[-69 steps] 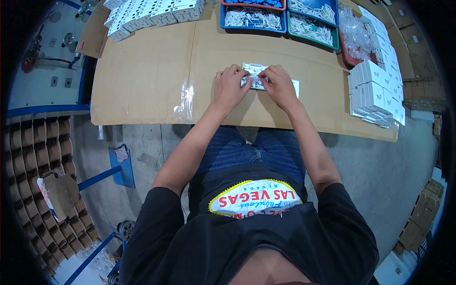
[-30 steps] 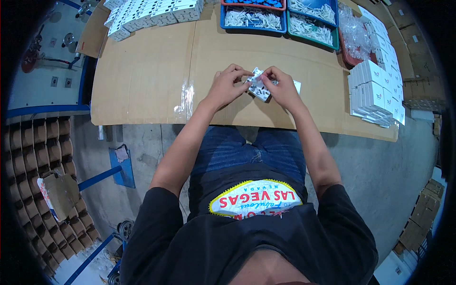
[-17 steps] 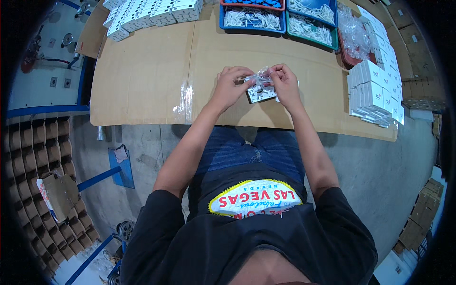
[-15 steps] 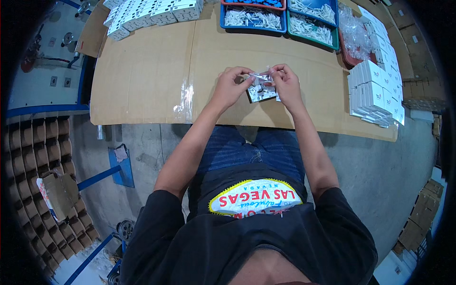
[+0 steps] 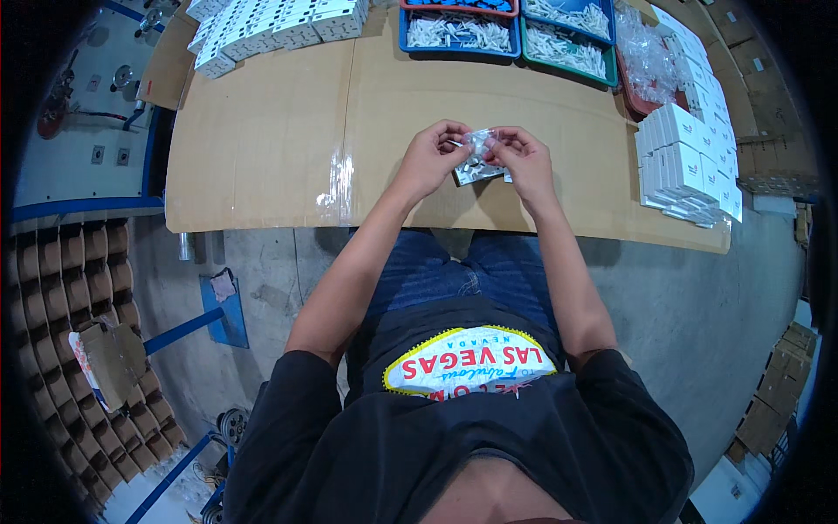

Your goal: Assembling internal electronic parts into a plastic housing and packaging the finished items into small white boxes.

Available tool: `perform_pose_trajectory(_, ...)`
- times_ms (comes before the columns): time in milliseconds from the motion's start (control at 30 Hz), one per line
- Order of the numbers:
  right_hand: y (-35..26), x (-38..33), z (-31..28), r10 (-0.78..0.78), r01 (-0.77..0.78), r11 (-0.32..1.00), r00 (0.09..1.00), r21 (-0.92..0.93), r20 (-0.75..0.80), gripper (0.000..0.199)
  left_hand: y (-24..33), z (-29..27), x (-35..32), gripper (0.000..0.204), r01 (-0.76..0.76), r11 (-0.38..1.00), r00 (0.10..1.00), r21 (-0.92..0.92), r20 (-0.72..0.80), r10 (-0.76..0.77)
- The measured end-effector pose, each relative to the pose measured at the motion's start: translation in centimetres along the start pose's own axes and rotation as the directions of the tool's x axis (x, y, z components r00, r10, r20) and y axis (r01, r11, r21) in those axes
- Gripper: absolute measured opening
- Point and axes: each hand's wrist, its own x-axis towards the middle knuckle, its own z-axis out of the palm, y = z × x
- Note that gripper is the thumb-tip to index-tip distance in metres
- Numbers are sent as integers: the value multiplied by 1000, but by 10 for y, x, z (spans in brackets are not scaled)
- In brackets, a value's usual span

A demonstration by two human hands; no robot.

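Between my two hands is a small clear plastic bag (image 5: 481, 140), pinched at its sides; its contents are too small to make out. My left hand (image 5: 434, 158) grips the bag's left side between thumb and fingers. On the other side my right hand (image 5: 525, 161) has its thumb and fingers closed on the bag. Beneath the bag a small white box with dark markings (image 5: 476, 172) lies on the cardboard-covered table (image 5: 262, 148), partly hidden by the bag and my fingers.
White boxes (image 5: 297, 33) stand in rows at the far left. Blue (image 5: 460, 54) and green (image 5: 567, 68) trays hold small white pieces at the back. Stacked white boxes (image 5: 685, 166) are on the right, near a red tray of clear bags (image 5: 650, 65). A blue frame stands left.
My hands have drawn a little closer around the bag, and its clear film now shows more between them. The box beneath stays in about the same place.
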Motion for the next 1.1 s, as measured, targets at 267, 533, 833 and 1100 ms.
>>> perform_pose_trajectory(267,11,-4,5,-92,89,995,992,40,82,30,6,6,0,24,-22,998,999,-52,-36,21)
perform_pose_trajectory(533,3,-3,3,71,-67,996,995,-59,65,33,5,-3,-3,25,26,987,998,160,53,-35)
perform_pose_trajectory(833,11,1,-7,71,-64,991,996,-122,54,25,13,-3,-5,21,20,978,994,210,98,-42)
perform_pose_trajectory(1100,7,5,-7,-94,94,982,996,-164,11,18,12,-17,12,26,-289,696,901,657,-59,430)
